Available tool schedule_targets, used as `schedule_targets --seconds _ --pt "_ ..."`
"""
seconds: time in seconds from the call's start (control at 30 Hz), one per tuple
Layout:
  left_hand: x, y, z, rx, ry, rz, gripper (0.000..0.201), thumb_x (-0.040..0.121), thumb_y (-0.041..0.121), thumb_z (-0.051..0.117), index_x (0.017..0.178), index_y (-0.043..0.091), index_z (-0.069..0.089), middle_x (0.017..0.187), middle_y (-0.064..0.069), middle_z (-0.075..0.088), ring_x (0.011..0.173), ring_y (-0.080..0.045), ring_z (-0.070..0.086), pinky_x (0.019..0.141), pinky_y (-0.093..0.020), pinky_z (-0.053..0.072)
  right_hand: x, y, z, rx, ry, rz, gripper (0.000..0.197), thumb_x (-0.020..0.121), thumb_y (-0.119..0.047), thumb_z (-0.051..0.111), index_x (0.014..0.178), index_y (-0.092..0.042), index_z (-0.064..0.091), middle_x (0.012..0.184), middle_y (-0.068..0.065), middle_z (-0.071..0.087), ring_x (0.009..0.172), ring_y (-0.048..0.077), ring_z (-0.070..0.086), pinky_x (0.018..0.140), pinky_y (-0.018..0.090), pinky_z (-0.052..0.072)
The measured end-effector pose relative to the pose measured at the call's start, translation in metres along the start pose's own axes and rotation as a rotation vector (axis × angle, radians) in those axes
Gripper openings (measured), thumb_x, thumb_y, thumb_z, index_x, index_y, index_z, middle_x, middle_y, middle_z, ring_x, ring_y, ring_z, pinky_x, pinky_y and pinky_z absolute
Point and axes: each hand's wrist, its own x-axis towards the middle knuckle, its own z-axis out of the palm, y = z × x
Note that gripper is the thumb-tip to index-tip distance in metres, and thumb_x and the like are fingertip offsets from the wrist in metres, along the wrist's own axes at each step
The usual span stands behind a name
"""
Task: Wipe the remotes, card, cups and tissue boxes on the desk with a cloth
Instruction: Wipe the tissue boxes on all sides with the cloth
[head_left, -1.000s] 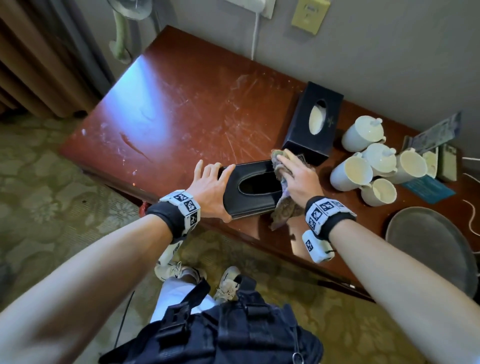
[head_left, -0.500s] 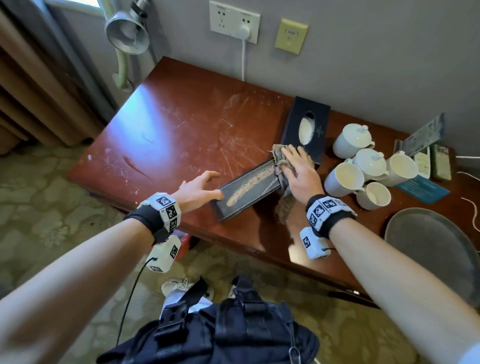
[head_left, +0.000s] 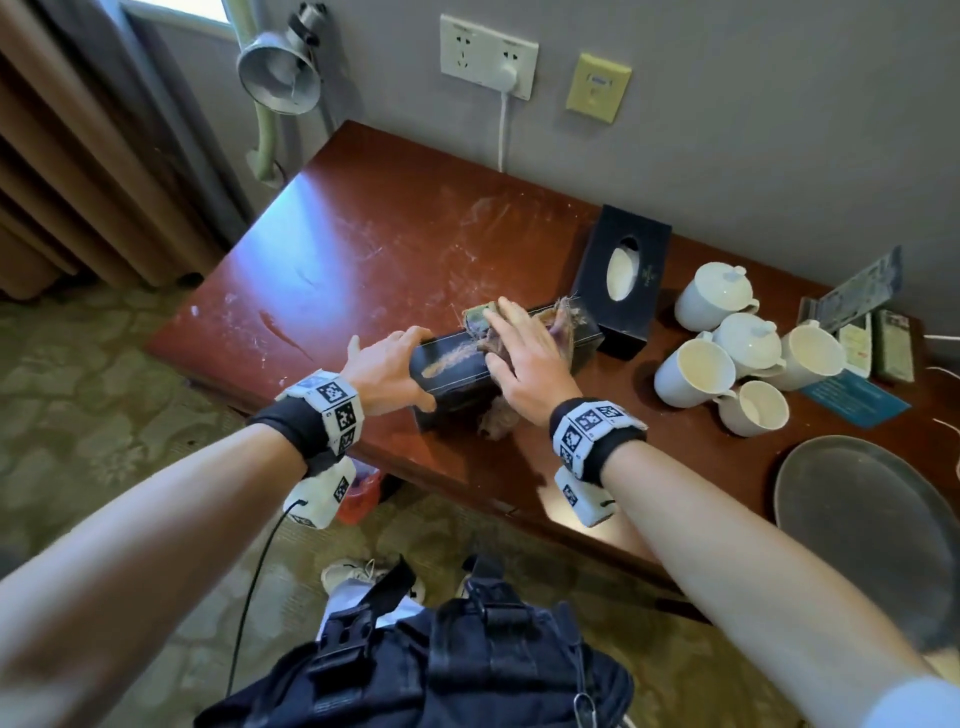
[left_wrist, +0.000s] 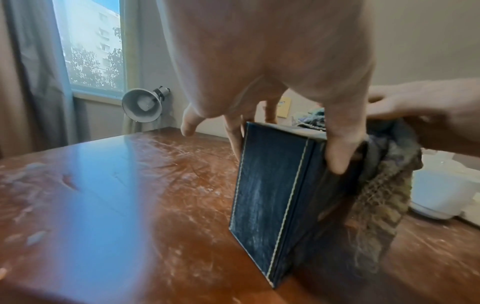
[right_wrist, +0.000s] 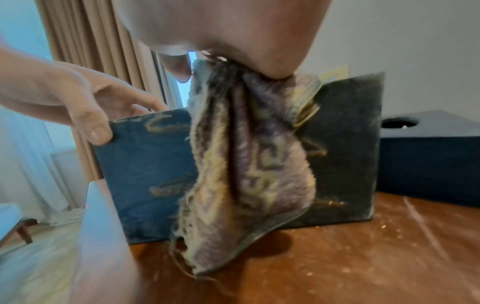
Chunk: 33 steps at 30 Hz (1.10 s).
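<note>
On the worktop (head_left: 363, 249), near its front edge, the left hand (head_left: 387, 371) grips the end of the box (head_left: 457, 364), thumb on the near face and fingers over the top and far side. The box stands on a long side, a dusty streak on its upward face. The right hand (head_left: 524, 353) presses the cloth (head_left: 563, 325) flat-fingered onto that face, one end draped down the front.

Judging by the streak, this box is only partly wiped. The second box (head_left: 623, 291), cups (head_left: 727, 343), remotes (head_left: 878, 343) and card (head_left: 852, 397) to the right still wait, it seems.

Half a second ago the box was tilted mid-turn with the left hand barely touching; now it stands on its side, firmly held, and the cloth has moved onto the top.
</note>
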Motion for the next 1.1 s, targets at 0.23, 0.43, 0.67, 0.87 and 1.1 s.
schedule_targets --seconds 0.23,0.43,0.67,0.87,1.1 --pt "0.003 -0.004 0.001 0.021 0.002 0.005 0.095 0.069 0.044 0.084 0.148 0.026 0.033 0.143 -0.002 0.050 0.129 -0.029 0.051 0.118 -0.061 0.002 -0.007 0.030 0.000 -0.129 0.210 0.012 0.044 0.100 -0.038 0.039 0.142 -0.032 0.049 0.153 0.006 0.041 0.142 0.030 0.036 0.120 0.046 0.020" --pt "0.003 -0.005 -0.001 0.036 -0.002 -0.007 0.103 0.069 0.050 0.083 0.154 0.027 0.029 0.150 0.000 0.045 0.137 -0.027 0.044 0.119 -0.060 -0.001 -0.004 -0.016 0.037 -0.157 0.218 0.000 0.043 0.100 -0.051 0.037 0.139 -0.039 0.050 0.153 0.001 0.041 0.143 0.030 0.032 0.119 0.051 0.019" --pt "-0.002 -0.004 0.000 0.008 0.015 -0.009 0.097 0.072 0.049 0.081 0.153 0.029 0.031 0.146 0.001 0.049 0.135 -0.027 0.045 0.119 -0.059 -0.001 0.001 0.056 -0.004 -0.146 0.236 0.072 0.043 0.101 -0.044 0.038 0.138 -0.030 0.055 0.150 0.005 0.045 0.141 0.025 0.038 0.119 0.035 0.018" --pt "0.001 -0.007 0.001 0.008 0.016 -0.013 0.103 0.067 0.052 0.083 0.153 0.028 0.031 0.151 -0.001 0.046 0.138 -0.027 0.041 0.119 -0.059 0.003 0.001 -0.003 0.031 -0.059 0.334 0.058 0.035 0.099 -0.039 0.046 0.125 -0.026 0.067 0.142 0.006 0.055 0.133 0.030 0.047 0.116 0.040 0.025" --pt "0.000 -0.006 -0.001 -0.064 0.029 -0.027 0.078 0.062 0.047 0.088 0.123 0.028 0.042 0.099 0.010 0.065 0.100 -0.025 0.061 0.116 -0.056 0.011 0.002 0.038 0.008 -0.074 0.314 0.025 0.038 0.098 -0.044 0.047 0.126 -0.027 0.066 0.143 0.005 0.054 0.134 0.025 0.048 0.115 0.033 0.026"
